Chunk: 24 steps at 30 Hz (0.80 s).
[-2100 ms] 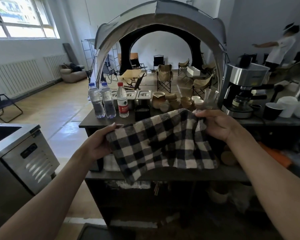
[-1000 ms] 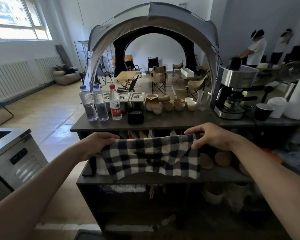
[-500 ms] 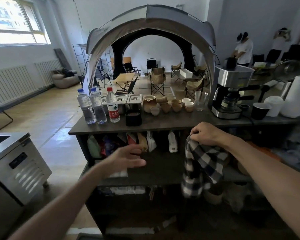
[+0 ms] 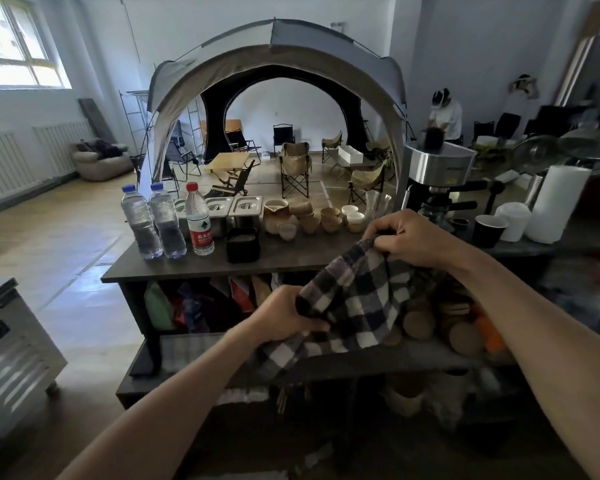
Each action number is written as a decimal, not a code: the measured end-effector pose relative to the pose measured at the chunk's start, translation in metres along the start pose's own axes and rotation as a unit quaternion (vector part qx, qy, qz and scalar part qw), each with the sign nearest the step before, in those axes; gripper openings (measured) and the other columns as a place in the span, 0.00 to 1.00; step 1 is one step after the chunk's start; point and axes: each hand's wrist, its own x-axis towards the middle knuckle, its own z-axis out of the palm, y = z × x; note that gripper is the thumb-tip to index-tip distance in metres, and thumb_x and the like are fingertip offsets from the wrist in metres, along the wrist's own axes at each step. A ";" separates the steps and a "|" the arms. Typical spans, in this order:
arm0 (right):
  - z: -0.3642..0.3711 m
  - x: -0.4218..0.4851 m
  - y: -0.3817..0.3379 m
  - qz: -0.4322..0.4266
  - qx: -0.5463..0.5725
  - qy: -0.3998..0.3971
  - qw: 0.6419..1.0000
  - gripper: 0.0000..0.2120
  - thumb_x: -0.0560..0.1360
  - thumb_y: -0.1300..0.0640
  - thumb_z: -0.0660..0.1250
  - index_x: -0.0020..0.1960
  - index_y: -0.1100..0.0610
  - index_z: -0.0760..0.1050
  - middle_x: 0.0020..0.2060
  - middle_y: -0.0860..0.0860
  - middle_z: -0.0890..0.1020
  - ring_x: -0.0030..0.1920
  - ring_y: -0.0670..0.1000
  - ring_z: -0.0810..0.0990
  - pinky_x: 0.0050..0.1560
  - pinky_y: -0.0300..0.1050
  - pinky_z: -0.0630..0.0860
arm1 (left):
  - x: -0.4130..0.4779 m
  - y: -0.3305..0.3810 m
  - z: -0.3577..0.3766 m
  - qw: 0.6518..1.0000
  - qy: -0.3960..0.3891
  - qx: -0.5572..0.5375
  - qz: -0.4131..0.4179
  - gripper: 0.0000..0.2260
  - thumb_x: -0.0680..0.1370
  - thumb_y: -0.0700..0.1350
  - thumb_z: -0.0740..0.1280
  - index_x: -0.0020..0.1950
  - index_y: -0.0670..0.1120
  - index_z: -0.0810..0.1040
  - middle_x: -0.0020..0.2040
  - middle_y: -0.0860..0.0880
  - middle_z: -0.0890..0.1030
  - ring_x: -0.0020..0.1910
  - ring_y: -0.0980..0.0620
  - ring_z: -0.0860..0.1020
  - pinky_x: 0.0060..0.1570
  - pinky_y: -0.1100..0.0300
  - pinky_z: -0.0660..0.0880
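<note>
A black-and-white checked cloth (image 4: 355,306) hangs in the air in front of a dark counter (image 4: 291,259). My right hand (image 4: 407,237) pinches its upper corner just above the counter's front edge. Lower down, my left hand (image 4: 281,318) grips the cloth's lower left part, level with the shelf under the counter. The cloth sags between the two hands and covers part of the shelf behind it.
On the counter stand three water bottles (image 4: 167,223), a black box (image 4: 242,244), steel lidded pans (image 4: 245,209), several small cups (image 4: 321,220), a coffee machine (image 4: 437,178), paper cups (image 4: 489,230) and a paper roll (image 4: 556,202). A steel cabinet (image 4: 11,344) stands left. A person (image 4: 445,114) works far right.
My left hand, which had let go and hung open, has taken hold of the cloth again, lower down. My right hand lifted its corner up to counter height.
</note>
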 end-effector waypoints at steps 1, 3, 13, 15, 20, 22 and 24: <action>-0.003 -0.001 0.005 0.003 -0.016 0.024 1.000 0.12 0.74 0.65 0.65 0.42 0.50 0.83 0.34 0.42 0.82 0.33 0.35 0.78 0.34 0.28 0.71 | -0.001 -0.002 -0.011 1.000 0.015 -0.004 -0.004 0.15 0.65 0.50 0.81 0.49 0.53 0.83 0.45 0.59 0.85 0.46 0.61 0.82 0.50 0.59 0.78; -0.009 -0.003 0.015 0.021 -0.065 0.058 0.996 0.08 0.73 0.61 0.69 0.45 0.49 0.83 0.37 0.40 0.80 0.34 0.31 0.76 0.35 0.28 0.69 | -0.006 -0.005 -0.038 0.999 0.034 0.024 -0.006 0.14 0.68 0.46 0.78 0.51 0.53 0.81 0.42 0.57 0.84 0.39 0.64 0.81 0.43 0.65 0.77; -0.030 -0.007 0.051 0.088 -0.155 -0.057 0.982 0.11 0.70 0.62 0.73 0.37 0.46 0.82 0.38 0.45 0.84 0.42 0.43 0.82 0.41 0.37 0.72 | -0.039 -0.014 -0.149 0.995 0.011 0.087 -0.048 0.16 0.69 0.36 0.78 0.52 0.49 0.83 0.45 0.54 0.86 0.45 0.59 0.83 0.48 0.68 0.76; -0.022 -0.006 0.059 0.072 -0.039 -0.009 0.997 0.08 0.70 0.61 0.73 0.39 0.48 0.82 0.41 0.45 0.85 0.46 0.43 0.82 0.47 0.42 0.76 | -0.048 -0.016 -0.153 0.997 0.026 0.026 -0.065 0.14 0.68 0.34 0.78 0.49 0.49 0.85 0.44 0.50 0.87 0.45 0.53 0.84 0.46 0.65 0.78; 0.058 0.012 0.039 0.086 0.183 -0.142 0.969 0.31 0.63 0.43 0.79 0.64 0.41 0.74 0.64 0.44 0.78 0.61 0.44 0.78 0.61 0.47 0.77 | -0.051 0.002 -0.152 0.994 -0.053 0.021 -0.092 0.12 0.70 0.34 0.76 0.49 0.49 0.86 0.48 0.47 0.86 0.49 0.46 0.83 0.53 0.51 0.78; 0.102 0.019 0.023 0.081 0.176 -0.188 0.963 0.41 0.59 0.39 0.81 0.69 0.38 0.69 0.68 0.44 0.74 0.64 0.42 0.75 0.62 0.43 0.75 | -0.048 0.013 -0.157 0.990 -0.085 0.047 -0.100 0.12 0.71 0.36 0.76 0.49 0.51 0.87 0.48 0.47 0.87 0.48 0.47 0.83 0.53 0.50 0.78; 0.142 0.024 0.008 0.070 0.170 -0.226 0.957 0.47 0.59 0.38 0.81 0.72 0.38 0.64 0.72 0.44 0.70 0.68 0.42 0.71 0.63 0.40 0.72 | -0.046 0.026 -0.166 0.988 -0.093 0.059 -0.104 0.11 0.71 0.37 0.76 0.49 0.51 0.87 0.48 0.47 0.87 0.47 0.49 0.83 0.53 0.51 0.78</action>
